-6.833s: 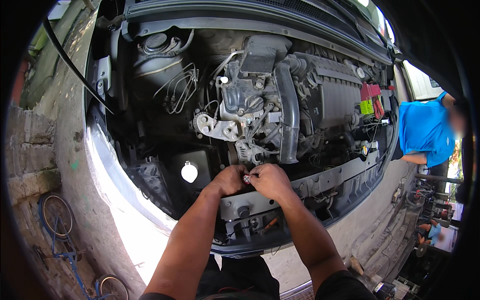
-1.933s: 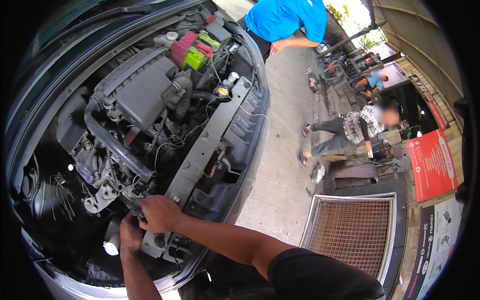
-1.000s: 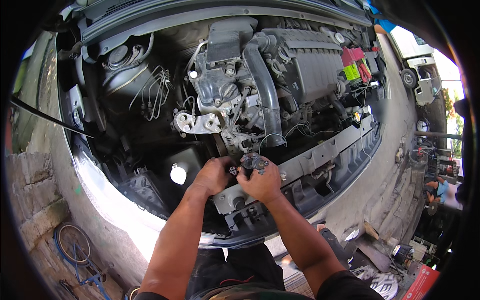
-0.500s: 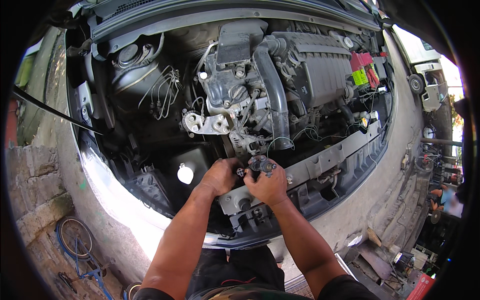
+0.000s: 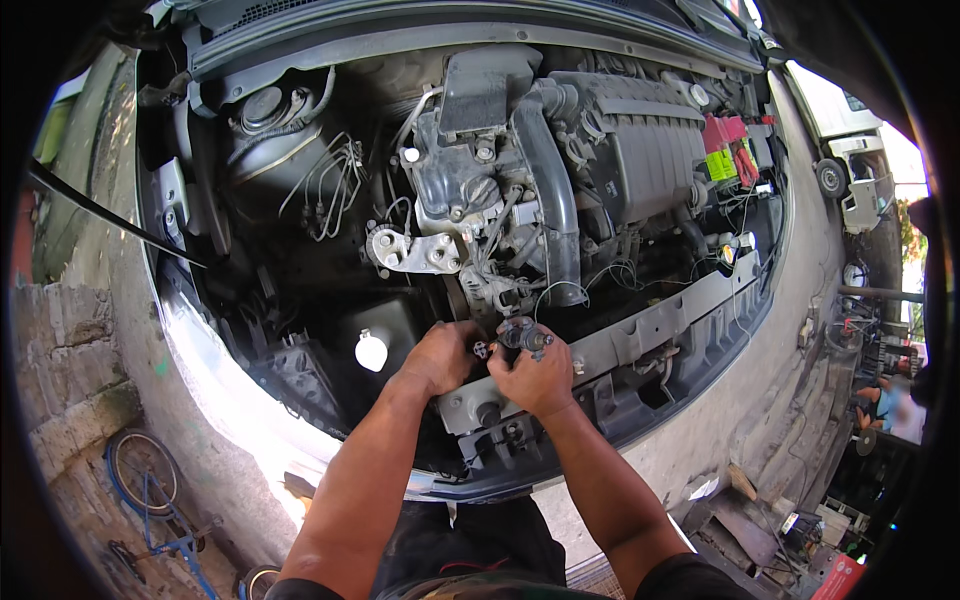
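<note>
Since the oldest frame, a dark part (image 5: pixel 530 340) has come into the right hand (image 5: pixel 537 375). Left of the left fingers sits a white cap (image 5: pixel 371 350). The left hand (image 5: pixel 445 355) angles inward at the wrist, fingers curled on a small plug (image 5: pixel 481 350). Just right of the plug, the right hand turns inward, fingers clenched round the part. Right of those fingers runs a beam (image 5: pixel 622 345).

Short black sleeves (image 5: pixel 682 578), bare forearms (image 5: pixel 372 468), dark trousers (image 5: pixel 485 532), a red cord (image 5: pixel 488 565) and camouflage-patterned cloth (image 5: pixel 485 580) at the waist
</note>
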### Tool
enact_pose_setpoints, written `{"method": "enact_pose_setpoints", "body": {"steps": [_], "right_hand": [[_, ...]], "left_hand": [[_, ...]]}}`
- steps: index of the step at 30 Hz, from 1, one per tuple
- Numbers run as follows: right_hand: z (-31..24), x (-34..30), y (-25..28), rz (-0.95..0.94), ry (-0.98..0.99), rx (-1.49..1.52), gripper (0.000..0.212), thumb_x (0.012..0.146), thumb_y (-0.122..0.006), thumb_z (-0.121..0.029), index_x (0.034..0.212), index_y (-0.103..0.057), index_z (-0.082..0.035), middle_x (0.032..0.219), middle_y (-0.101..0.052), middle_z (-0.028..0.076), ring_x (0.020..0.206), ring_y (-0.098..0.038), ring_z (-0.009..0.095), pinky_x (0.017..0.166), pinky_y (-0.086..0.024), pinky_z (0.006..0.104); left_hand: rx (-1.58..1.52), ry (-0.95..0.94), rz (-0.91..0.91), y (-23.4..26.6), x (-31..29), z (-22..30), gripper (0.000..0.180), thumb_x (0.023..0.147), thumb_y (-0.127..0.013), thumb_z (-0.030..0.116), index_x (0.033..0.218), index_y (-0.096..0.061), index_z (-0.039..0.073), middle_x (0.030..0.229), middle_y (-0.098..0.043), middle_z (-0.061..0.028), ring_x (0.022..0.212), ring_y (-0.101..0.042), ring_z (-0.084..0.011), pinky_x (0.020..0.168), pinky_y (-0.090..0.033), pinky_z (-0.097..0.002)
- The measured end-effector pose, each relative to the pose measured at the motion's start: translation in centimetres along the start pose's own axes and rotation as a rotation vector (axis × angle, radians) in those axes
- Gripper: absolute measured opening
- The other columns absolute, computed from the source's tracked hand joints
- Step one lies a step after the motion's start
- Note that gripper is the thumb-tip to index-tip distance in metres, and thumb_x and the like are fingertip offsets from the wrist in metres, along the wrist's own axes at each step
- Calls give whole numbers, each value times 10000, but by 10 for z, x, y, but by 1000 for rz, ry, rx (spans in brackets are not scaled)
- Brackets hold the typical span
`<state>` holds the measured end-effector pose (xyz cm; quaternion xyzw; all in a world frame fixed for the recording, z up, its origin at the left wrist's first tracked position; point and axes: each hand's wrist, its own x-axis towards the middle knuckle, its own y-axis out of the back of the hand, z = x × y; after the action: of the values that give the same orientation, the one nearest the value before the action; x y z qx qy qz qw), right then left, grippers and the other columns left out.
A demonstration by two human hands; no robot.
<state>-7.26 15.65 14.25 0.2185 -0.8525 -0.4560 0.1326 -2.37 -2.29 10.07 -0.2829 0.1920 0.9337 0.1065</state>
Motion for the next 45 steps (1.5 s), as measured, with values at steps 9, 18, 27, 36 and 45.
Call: {"method": "enact_pose_setpoints", "body": {"steps": [9, 18, 27, 36, 45], "right_hand": [[3, 0, -3, 5, 23, 14, 233, 815, -799, -225, 958, -731, -55, 891, -736, 146, 850, -728, 387, 764, -601, 494], [2, 1, -2, -22, -3, 16, 220, 819, -804, -213, 964, -751, -56, 905, -750, 142, 848, -738, 383, 767, -604, 489], [1, 1, 0, -46, -26, 5, 208, 830, -818, -192, 992, -793, -63, 941, -781, 138, 847, -761, 385, 782, -611, 471], [-1, 2, 1, -38, -6, 16, 210, 825, -793, -213, 956, -742, -58, 889, -743, 144, 848, -731, 390, 765, -606, 491], [-2, 2, 6, -120, -82, 94, 209, 863, -790, -177, 1049, -771, -82, 960, -773, 127, 872, -762, 372, 794, -604, 450]], "left_hand": [[11, -12, 19, -2, 1, -3, 330, 938, -724, 142, 1255, -769, 63, 1195, -774, -259, 1176, -724, -438, 1039, -572, -485], [17, -56, 44, -5, 2, -6, 296, 932, -743, 143, 1203, -763, 25, 1142, -782, -249, 1119, -738, -437, 976, -584, -466], [4, -49, 49, -6, 2, -5, 290, 924, -748, 123, 1197, -768, 28, 1110, -787, -247, 1098, -749, -429, 960, -592, -459], [16, -47, 43, -4, 1, -4, 293, 911, -741, 97, 1195, -769, 31, 1111, -788, -240, 1093, -745, -432, 956, -592, -465], [10, -43, 47, -5, 2, -10, 308, 919, -758, 113, 1218, -774, 41, 1127, -792, -229, 1098, -752, -414, 969, -591, -456]]}}
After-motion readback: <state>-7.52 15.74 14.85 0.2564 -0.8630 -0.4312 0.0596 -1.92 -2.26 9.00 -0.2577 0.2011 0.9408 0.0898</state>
